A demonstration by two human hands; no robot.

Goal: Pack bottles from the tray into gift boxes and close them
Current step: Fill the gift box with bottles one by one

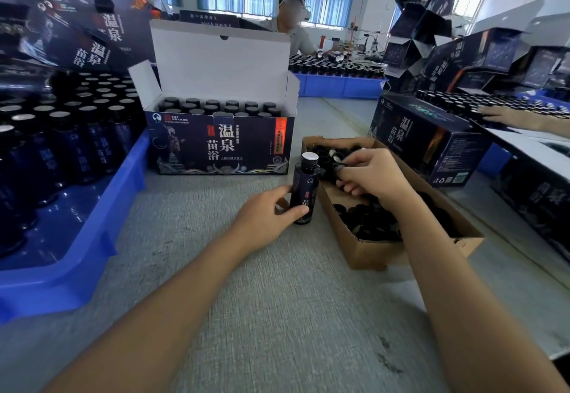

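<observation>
Bottle (pixel 303 190): dark glossy cylinder, foil-sealed neck, upright on the grey woven table (pixel 246 300) before the open card gift box (pixel 220 145). Left hand (pixel 268 213) wraps its base. Right hand (pixel 374 173), right of the gift box in a brown carton (pixel 385 253), pinches a round black cap (pixel 339 166).

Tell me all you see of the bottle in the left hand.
The bottle is small, dark and glossy, with a white logo and red mark on its label. Its threaded neck has no cap; a pale seal covers the mouth. It stands upright on the grey table, gripped low by the left hand, beside the cardboard box.
</observation>
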